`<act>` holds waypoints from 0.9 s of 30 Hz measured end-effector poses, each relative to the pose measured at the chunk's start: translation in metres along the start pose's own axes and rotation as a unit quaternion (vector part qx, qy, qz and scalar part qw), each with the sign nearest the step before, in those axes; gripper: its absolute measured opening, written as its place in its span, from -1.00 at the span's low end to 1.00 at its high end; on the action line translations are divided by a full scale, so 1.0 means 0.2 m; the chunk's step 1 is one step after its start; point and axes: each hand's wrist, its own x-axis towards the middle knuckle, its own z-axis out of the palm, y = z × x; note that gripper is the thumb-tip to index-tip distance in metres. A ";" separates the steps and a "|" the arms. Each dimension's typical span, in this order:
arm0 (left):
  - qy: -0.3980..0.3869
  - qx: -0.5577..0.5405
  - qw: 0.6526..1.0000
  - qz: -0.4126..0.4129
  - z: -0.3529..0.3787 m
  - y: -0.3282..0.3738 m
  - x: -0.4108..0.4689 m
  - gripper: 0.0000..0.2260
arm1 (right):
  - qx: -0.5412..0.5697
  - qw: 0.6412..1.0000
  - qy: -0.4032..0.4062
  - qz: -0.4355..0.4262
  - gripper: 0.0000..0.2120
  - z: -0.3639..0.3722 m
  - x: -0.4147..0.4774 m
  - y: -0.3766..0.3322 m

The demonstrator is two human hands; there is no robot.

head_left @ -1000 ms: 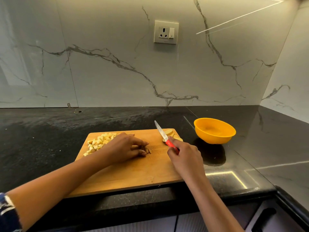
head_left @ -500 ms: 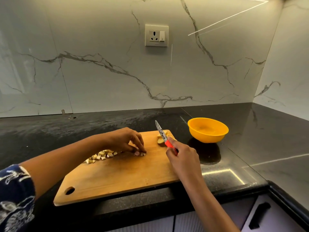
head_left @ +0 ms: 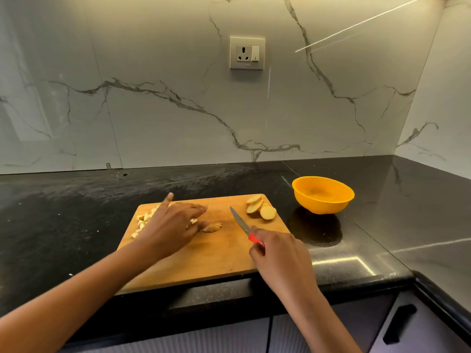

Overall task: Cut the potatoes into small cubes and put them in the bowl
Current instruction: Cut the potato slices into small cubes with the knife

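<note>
**Left hand lets go of the cubes; one wedge waits for the blade**

Half a second ago the left hand [head_left: 173, 225] had its fingers curled down onto small bits in the middle of the rectangular wooden cutting board [head_left: 216, 256]. Now its fingers [head_left: 200, 208] are stretched out and spread, gripping nothing. The hand lies low over the heap of small pale potato cubes [head_left: 141, 221] on the far left of the board; whether it touches them I cannot tell.

Just right of the fingertips sits a single uncut potato wedge [head_left: 212, 227]. The right hand [head_left: 280, 253] is curled tight round the handle of the small red-handled knife [head_left: 240, 222]. The blade has dropped from beside the stack of round potato slices [head_left: 261, 209] at the far right corner and now points far and left, between the slices and the wedge.

The round orange plastic bowl [head_left: 321, 202] stands on the black stone desk [head_left: 76, 212], right of the board, and looks empty. My reading: cutting is about half done, the wedge is likely next, and no potato has reached the bowl yet.
</note>
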 end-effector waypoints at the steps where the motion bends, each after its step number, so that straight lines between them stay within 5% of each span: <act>1: -0.047 0.014 0.999 0.000 -0.01 -0.02 -0.02 -0.31 | -0.002 1.000 -0.005 -0.006 -0.62 0.00 -0.02 -0.01; 4: -0.127 0.025 0.991 0.021 -0.02 -0.03 -0.10 0.09 | -0.005 1.000 -0.017 -0.023 -0.61 -0.02 -0.04 -0.04; 27: -0.159 -0.001 0.987 0.024 0.06 0.05 -0.11 0.10 | -0.058 0.996 -0.038 -0.059 -0.60 0.04 -0.04 -0.17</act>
